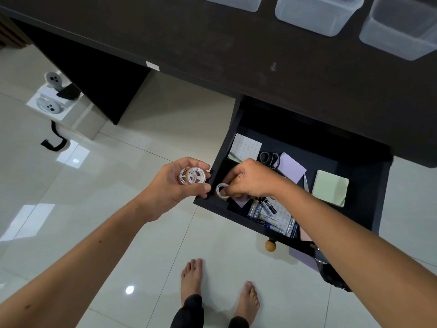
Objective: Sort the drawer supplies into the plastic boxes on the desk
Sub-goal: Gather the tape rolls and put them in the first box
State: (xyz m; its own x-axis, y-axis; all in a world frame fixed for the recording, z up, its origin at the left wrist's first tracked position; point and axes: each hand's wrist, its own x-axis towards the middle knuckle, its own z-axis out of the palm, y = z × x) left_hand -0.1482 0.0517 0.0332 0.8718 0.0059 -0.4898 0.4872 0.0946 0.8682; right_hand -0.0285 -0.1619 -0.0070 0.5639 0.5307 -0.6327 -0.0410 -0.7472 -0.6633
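The dark drawer point(369, 209) stands pulled out below the desk. My left hand point(175, 185) hovers just left of it, gripping two small tape rolls point(192, 175) with white cores. My right hand point(248, 179) reaches into the drawer's near left corner and pinches another tape roll point(222, 190). Inside lie several batteries point(264, 210), black-handled scissors point(269, 158), a lilac note pad point(291, 166), a pale green note pad point(330, 187) and a patterned white pad point(246, 146). Three clear plastic boxes point(319, 14) stand on the desk top above.
The dark desk top point(236, 50) spans the upper frame. The drawer's round wooden knob point(270, 245) sticks out toward me. My bare feet point(191, 278) stand on glossy white tiles. A white power strip point(50, 100) with a black cable lies on the floor at left.
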